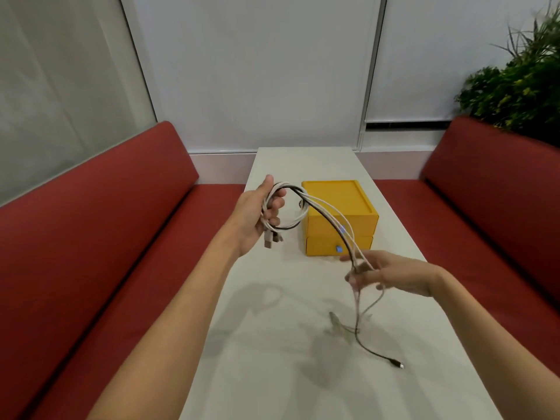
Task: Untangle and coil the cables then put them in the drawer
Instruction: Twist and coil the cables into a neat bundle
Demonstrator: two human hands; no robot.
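Cables [342, 231]: white & black, smooth plastic-look sheaths, slight sheen; plug tip [400, 365] shiny metal.
Drawer box [342, 219]: yellow, smooth, matt; prob. plastic.
Table [272, 344]: white top, smooth, faint sheen.
Benches [106, 237]: red upholstery, matt; cloth or leatherette, can't tell.
Blinds [257, 71]: pale, matt.
Plant [521, 92]: green leaves, blurred.
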